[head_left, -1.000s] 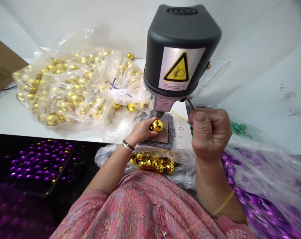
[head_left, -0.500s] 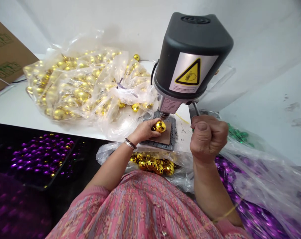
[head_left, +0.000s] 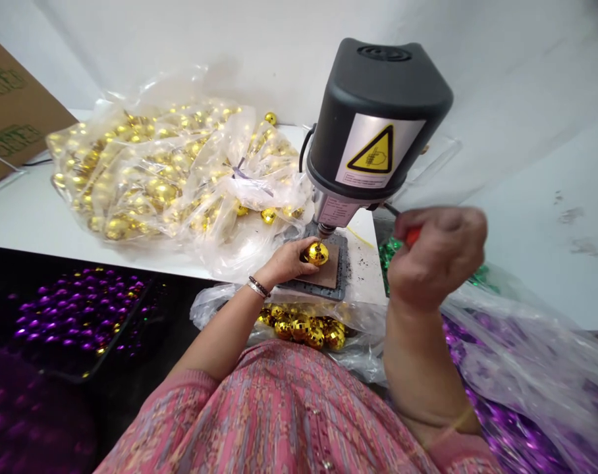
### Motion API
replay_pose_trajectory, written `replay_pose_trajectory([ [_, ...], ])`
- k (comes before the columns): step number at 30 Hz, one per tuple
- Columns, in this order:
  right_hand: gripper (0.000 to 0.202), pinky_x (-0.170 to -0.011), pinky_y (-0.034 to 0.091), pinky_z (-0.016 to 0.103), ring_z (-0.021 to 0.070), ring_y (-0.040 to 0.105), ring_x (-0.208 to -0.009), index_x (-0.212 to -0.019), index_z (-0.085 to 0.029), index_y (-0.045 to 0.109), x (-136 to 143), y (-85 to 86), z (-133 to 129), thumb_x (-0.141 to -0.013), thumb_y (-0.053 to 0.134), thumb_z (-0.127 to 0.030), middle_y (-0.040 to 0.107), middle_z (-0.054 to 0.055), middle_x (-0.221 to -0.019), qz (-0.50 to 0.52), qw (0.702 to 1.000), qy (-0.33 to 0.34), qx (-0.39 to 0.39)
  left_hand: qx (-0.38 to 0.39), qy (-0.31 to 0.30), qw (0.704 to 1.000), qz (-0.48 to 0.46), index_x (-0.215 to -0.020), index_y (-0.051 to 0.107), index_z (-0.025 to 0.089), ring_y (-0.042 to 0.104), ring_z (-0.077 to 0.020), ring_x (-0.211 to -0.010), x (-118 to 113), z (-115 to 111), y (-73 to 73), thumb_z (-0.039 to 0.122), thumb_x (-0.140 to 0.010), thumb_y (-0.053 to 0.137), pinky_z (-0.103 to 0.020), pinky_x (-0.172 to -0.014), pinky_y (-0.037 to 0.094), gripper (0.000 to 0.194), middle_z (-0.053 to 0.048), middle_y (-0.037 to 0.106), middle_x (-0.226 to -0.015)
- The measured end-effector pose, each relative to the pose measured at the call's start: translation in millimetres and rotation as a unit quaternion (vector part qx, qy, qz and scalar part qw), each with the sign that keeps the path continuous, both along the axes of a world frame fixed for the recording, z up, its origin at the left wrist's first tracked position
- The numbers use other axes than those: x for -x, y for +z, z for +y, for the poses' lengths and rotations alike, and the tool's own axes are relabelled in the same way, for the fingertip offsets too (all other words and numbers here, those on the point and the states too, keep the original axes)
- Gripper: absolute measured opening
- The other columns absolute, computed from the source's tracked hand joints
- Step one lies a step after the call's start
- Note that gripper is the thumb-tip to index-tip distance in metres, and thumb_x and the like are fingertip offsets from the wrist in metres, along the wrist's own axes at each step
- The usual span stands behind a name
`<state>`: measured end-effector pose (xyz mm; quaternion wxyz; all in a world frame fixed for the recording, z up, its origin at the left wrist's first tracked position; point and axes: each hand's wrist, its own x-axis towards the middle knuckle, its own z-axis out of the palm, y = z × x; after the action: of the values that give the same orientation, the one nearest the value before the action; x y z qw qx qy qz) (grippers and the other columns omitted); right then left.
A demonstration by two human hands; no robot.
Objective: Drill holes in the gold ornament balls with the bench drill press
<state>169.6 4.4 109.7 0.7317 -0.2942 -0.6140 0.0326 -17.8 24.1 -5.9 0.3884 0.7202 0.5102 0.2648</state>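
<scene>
Right hand (head_left: 440, 260) is sitting farther out to the right than half a second ago, with the red grip of the lever handle (head_left: 413, 236) now showing. Head view: right hand is clamping round that lever handle, fingers curled. Left hand (head_left: 289, 261) is pinching a gold faceted ball (head_left: 317, 255) between thumb and fingers, same as before. Ball is sitting under the chuck (head_left: 325, 230) of the drill press (head_left: 388, 85), over the brown board (head_left: 328, 274) on the grey base (head_left: 343, 266); cannot tell whether bit is entering it. Tied plastic bag of gold balls (head_left: 155, 178) is lying left on the white table (head_left: 22, 220). More gold balls (head_left: 301, 327) are lying in plastic at the table's front edge. Purple balls (head_left: 76, 306) are showing lower left.
</scene>
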Motion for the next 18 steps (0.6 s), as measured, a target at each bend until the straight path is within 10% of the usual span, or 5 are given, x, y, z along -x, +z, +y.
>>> replay_pose_trajectory([
  [5,0.043,-0.053,0.038,0.024,0.0042,0.044,-0.049,-0.073,-0.020,0.043,6,36.9,9,-0.096,0.053,-0.054,0.044,-0.006,-0.057,0.075,0.991,0.020,0.104,-0.014,0.000,1.000,-0.022,-0.132,0.065,0.018,0.066,-0.0246,-0.116,2,-11,5.0,0.017,-0.069,0.074,-0.036,-0.105,0.051,0.063,-0.004,0.073,-0.123],
  [13,0.040,-0.048,0.031,0.021,0.0029,0.044,-0.048,-0.079,-0.019,0.049,6,28.9,4,-0.097,0.052,-0.055,0.048,-0.007,-0.058,0.075,0.990,0.003,0.117,0.079,-0.101,0.991,0.033,-0.139,0.064,0.022,0.069,-0.0185,-0.089,57,-51,27.3,0.034,-0.068,0.085,-0.029,-0.082,0.055,0.076,-0.005,0.077,-0.112],
  [18,0.044,-0.047,0.031,0.023,0.0053,0.045,-0.047,-0.078,-0.020,0.050,7,24.8,5,-0.094,0.054,-0.060,0.049,-0.006,-0.056,0.094,0.990,-0.009,0.102,0.010,0.089,0.994,0.057,-0.130,0.071,0.022,0.066,-0.0169,-0.078,81,-30,31.7,0.041,-0.086,0.069,-0.029,-0.077,0.054,0.049,-0.007,0.077,-0.108],
])
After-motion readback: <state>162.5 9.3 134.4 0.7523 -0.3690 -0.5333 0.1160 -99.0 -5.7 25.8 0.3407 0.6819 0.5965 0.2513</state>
